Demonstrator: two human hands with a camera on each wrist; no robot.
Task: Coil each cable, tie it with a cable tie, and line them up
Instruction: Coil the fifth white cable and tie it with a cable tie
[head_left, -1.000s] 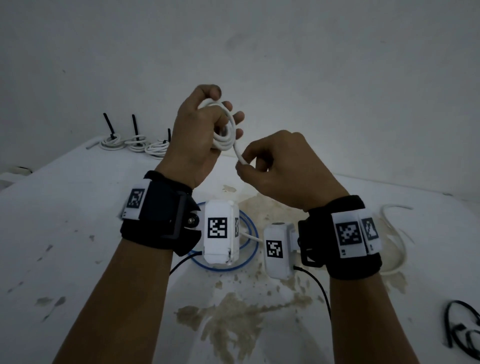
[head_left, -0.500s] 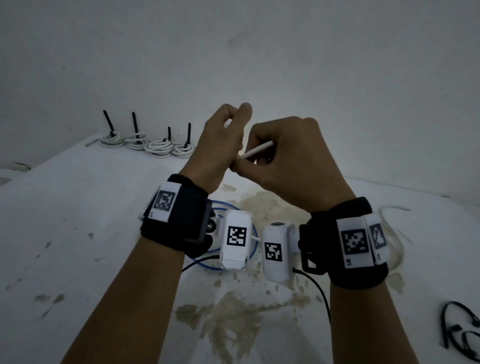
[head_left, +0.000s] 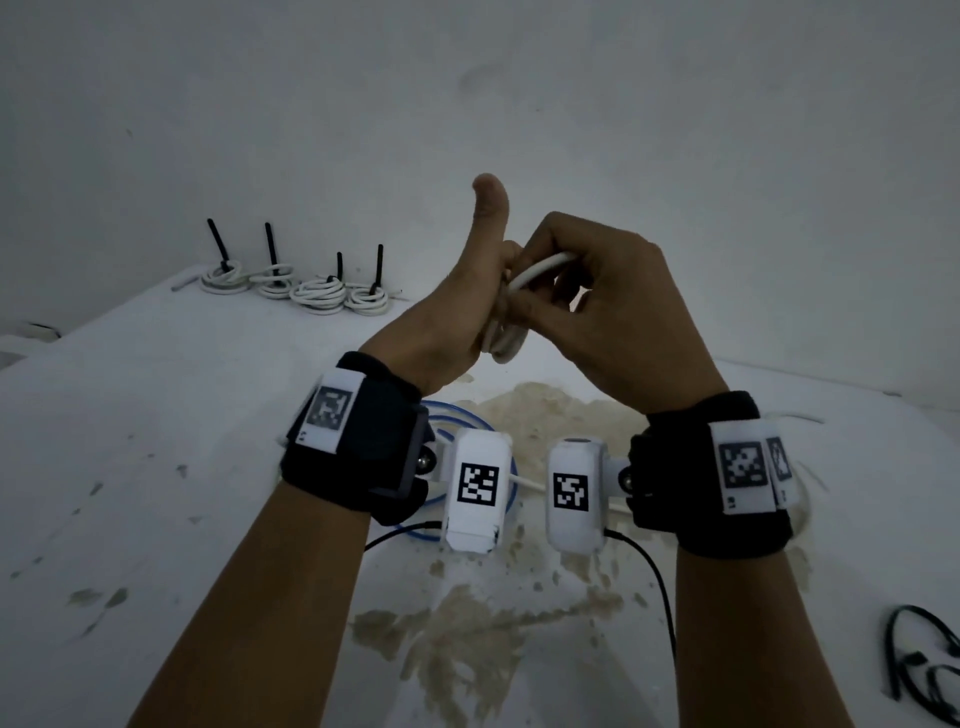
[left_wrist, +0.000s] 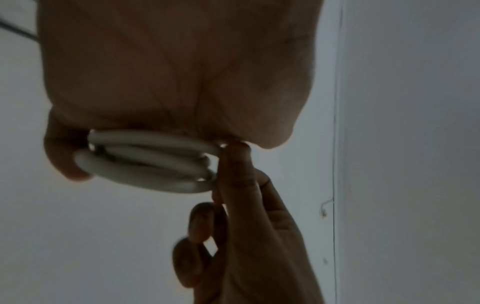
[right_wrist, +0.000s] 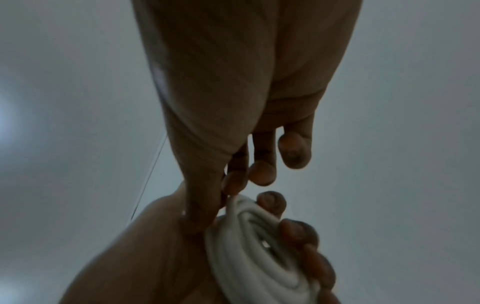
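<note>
I hold a white cable (head_left: 505, 340) wound into a small coil above the table. My left hand (head_left: 485, 304) grips the coil, thumb pointing straight up. My right hand (head_left: 558, 291) presses against it from the right and pinches the cable's loose end (head_left: 543, 266) at the top of the coil. The left wrist view shows the stacked loops (left_wrist: 145, 162) below my palm, with right-hand fingers (left_wrist: 233, 170) touching their edge. In the right wrist view the left fingers (right_wrist: 298, 232) curl round the coil (right_wrist: 249, 246).
Several tied white coils (head_left: 318, 295) with upright black ties stand in a row at the table's (head_left: 156, 467) back left. A blue cable (head_left: 470, 422) lies under my wrists. A loose white cable (head_left: 802, 417) lies at the right and black cable ties (head_left: 924, 670) at the near right.
My left hand has turned so its thumb points up. My right hand has closed in against it, carrying the cable's loose end over the top of the coil.
</note>
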